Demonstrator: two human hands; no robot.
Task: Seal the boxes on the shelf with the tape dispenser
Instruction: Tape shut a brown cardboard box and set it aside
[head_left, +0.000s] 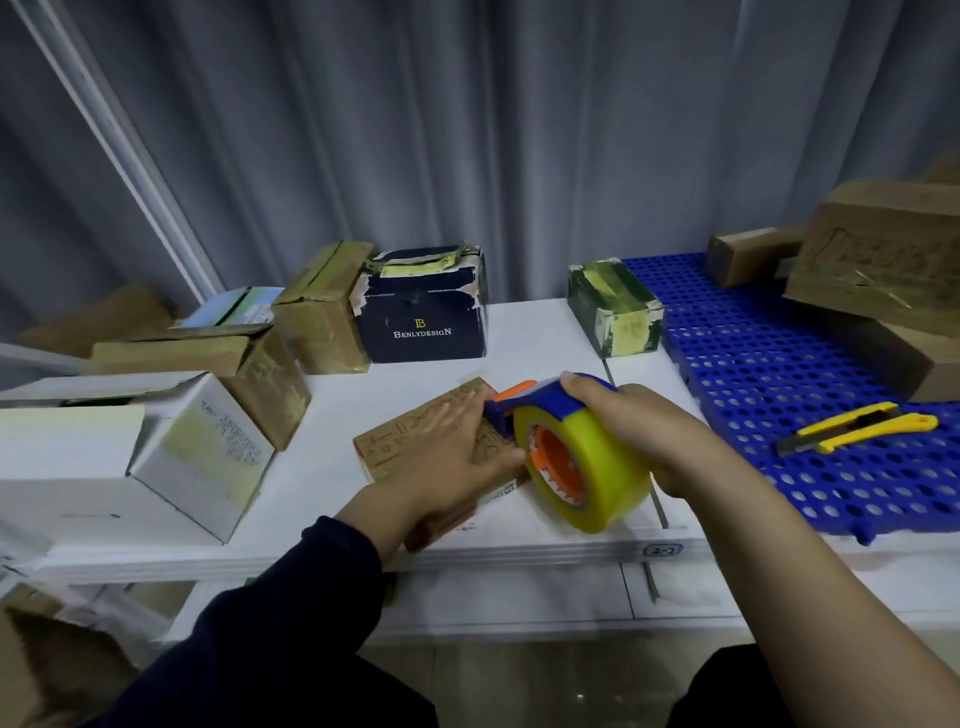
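Note:
A flat brown cardboard box (410, 436) lies near the front edge of the white shelf (322, 499). My left hand (457, 457) presses flat on top of it, fingers spread. My right hand (639, 431) grips a blue and orange tape dispenser (576, 457) carrying a big yellow tape roll. The dispenser's front end rests on the box top, right beside my left fingers. Other boxes stand around: a dark blue printed box (426, 317), a brown taped box (322, 312), a green-and-yellow box (615, 306) and a white box (197, 457).
A blue perforated mat (779, 374) covers the shelf's right part. Two yellow utility knives (857, 426) lie on it, with large brown boxes (883, 270) behind. More cartons crowd the left side. Grey curtains hang behind the shelf.

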